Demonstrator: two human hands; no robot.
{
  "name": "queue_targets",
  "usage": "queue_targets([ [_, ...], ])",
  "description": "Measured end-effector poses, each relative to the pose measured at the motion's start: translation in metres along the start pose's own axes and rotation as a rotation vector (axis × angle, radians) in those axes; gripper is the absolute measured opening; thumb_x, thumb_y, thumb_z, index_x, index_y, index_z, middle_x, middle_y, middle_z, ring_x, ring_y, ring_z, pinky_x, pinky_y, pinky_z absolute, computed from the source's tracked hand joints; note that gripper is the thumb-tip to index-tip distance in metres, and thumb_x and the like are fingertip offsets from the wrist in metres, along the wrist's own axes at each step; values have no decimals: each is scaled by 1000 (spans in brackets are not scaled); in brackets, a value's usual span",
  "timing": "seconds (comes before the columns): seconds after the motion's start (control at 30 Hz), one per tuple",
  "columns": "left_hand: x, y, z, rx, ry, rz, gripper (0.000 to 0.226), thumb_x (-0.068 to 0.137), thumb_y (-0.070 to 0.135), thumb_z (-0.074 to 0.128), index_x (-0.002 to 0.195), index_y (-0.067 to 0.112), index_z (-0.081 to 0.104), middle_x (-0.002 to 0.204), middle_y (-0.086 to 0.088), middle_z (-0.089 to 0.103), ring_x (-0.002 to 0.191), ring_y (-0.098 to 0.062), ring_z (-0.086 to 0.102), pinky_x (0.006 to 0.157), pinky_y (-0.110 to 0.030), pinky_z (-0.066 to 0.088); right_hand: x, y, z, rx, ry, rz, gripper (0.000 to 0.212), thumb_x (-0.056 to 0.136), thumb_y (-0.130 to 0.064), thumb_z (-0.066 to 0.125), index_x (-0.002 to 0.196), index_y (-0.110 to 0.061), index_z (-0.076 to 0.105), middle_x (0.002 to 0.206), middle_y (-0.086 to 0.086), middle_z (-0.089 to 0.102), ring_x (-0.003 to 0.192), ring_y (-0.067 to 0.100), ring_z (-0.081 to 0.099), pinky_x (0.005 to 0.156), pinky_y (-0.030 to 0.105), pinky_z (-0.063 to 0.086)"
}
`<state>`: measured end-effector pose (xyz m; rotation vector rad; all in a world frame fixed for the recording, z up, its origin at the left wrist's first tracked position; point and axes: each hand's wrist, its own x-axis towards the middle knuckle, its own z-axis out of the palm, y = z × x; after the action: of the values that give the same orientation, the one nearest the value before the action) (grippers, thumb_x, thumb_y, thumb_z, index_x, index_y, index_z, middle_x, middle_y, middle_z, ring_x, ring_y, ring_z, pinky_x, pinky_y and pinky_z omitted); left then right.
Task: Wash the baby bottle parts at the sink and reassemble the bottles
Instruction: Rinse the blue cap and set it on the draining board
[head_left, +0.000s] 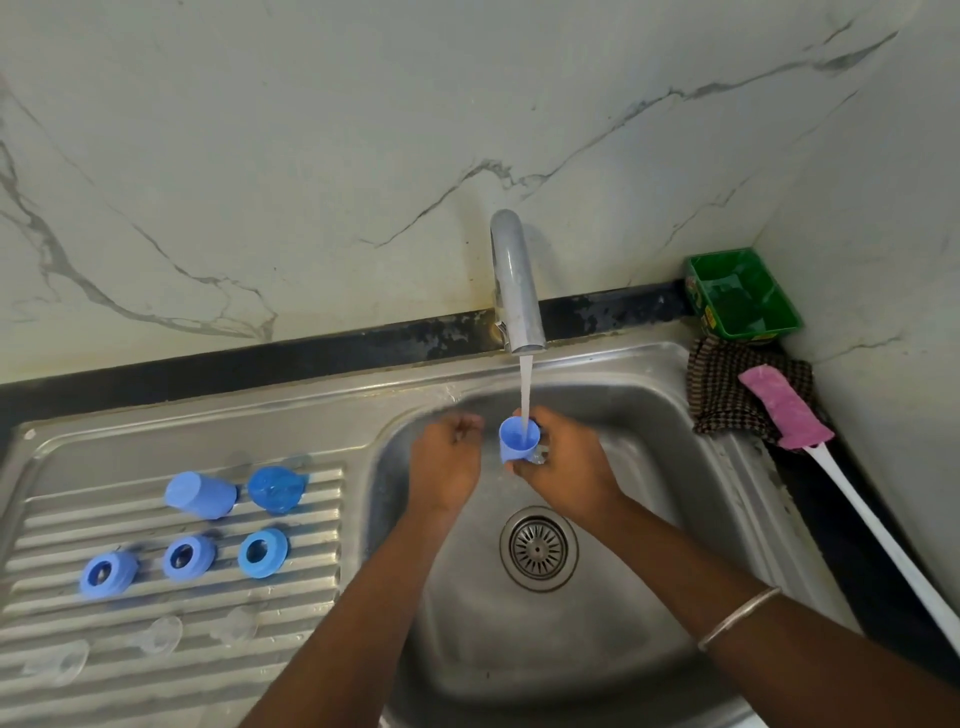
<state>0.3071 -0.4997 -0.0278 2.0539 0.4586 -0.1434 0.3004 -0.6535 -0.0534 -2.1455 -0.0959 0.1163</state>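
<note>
While water from the tap (516, 280) pours into a blue cap (518, 440) gripped by the right hand (566, 462), the left hand (449, 460) beside it seems loosely curled, holding nothing.

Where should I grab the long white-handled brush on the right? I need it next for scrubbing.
Grip the bare white handle from above, about midway. It lies flat along the sink's right edge, slanting toward you, open on top. The pink head rests on the checked cloth, so leave that end alone.
</note>
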Motion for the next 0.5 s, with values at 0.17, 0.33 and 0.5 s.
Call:
queue_targets([
  [0.17,29,35,-7,98,39,143,27,102,24,52,114,8,71,107,-7,71,93,-19,62,79,-25,43,-2,0,4,-59,48,36,19,81,-22,76,99,-24,67,89,-10,66,80,8,61,69,12,46],
  [0.33,49,62,-8,185,11,246,25,96,20,61,114,6,71,106,-10,73,99,-27,66,83,-26,45,-3,-2,4,-128,60,21,21,82,-20,72,102,-24,67,96,-8,64,86,11,59,73,25,48],
  [0.5,56,77,-1,172,16,297,12,93,15,69,90,6,74,69,3,61,68,-13,61,58,-7,38,-4,0,4,-7,53,18,30,78,-11,74,106,-20,68,100,-5,65,90,8,60,76,18,47],
])
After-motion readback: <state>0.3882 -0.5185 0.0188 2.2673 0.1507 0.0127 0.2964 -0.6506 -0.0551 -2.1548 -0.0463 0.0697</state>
